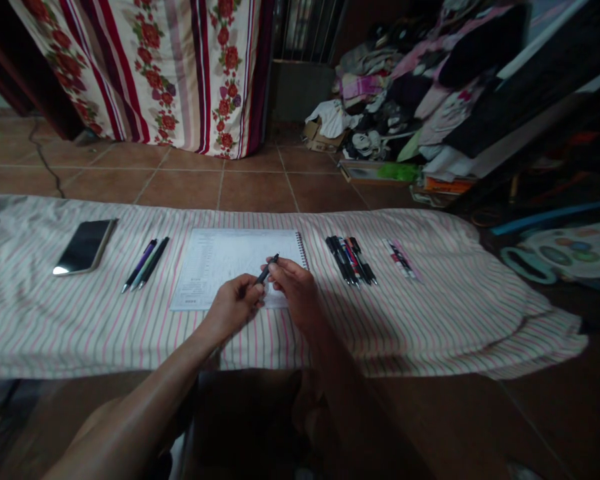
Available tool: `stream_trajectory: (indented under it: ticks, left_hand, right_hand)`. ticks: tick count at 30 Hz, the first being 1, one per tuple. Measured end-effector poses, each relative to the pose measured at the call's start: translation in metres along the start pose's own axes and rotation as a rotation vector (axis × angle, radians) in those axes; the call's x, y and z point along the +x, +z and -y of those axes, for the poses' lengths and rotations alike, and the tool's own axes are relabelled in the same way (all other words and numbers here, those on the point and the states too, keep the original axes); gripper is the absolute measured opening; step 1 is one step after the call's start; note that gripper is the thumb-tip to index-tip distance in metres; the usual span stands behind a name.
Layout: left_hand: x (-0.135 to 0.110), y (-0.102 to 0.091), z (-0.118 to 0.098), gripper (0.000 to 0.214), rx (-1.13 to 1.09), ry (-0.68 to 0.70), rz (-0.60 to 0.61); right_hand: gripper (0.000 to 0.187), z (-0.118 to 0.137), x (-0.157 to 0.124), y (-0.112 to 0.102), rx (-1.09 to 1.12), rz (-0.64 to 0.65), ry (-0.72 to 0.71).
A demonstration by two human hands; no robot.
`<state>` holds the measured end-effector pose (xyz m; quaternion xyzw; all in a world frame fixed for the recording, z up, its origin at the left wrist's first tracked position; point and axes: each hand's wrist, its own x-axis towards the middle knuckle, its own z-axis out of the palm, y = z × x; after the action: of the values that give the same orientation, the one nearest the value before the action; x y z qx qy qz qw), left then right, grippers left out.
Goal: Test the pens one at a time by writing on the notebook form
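Above the spiral notebook (pixel 225 257), a dark pen (pixel 266 270) is held between both hands at a slant. My left hand (pixel 236 297) pinches its lower end, and my right hand (pixel 294 283) has fingers closed round its upper end. The notebook lies flat with its wire binding on the right; my hands hide part of its lower right. Left of it lie several pens (pixel 147 265) side by side, one of them purple. To the right rests a bunch of mostly black pens (pixel 350 260), and beyond it some thin white and pink items (pixel 401 259).
A smartphone (pixel 86 245) lies at the left on the striped cloth (pixel 440 293) covering the low surface. Behind it are a tiled floor (pixel 255 190) and a floral curtain (pixel 180 73). Piled clothes (pixel 405 87) stand at the back right, near a patterned plastic item (pixel 575 250).
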<state>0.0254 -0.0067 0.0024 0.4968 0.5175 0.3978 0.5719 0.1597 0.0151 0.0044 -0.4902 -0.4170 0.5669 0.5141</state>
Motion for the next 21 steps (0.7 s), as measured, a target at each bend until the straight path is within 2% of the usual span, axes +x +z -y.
stream_trajectory:
  ticks: [4, 10, 15, 21]
  left_hand:
    - [0.002, -0.003, 0.008, 0.017, 0.117, 0.086, -0.035]
    - [0.002, -0.004, 0.009, 0.015, 0.151, 0.091, -0.049]
    - [0.000, -0.003, 0.003, 0.018, 0.150, 0.081, -0.027]
    - [-0.001, -0.001, -0.001, 0.021, 0.022, -0.004, -0.015]
  right_hand:
    - [0.030, -0.001, 0.001, 0.003, -0.007, -0.015, -0.013]
    - [0.027, 0.002, 0.000, 0.005, -0.035, -0.009, -0.023]
    - [0.026, 0.001, 0.000, 0.003, -0.033, 0.018, -0.022]
    - [0.024, 0.002, -0.001, 0.003, -0.054, 0.019, -0.029]
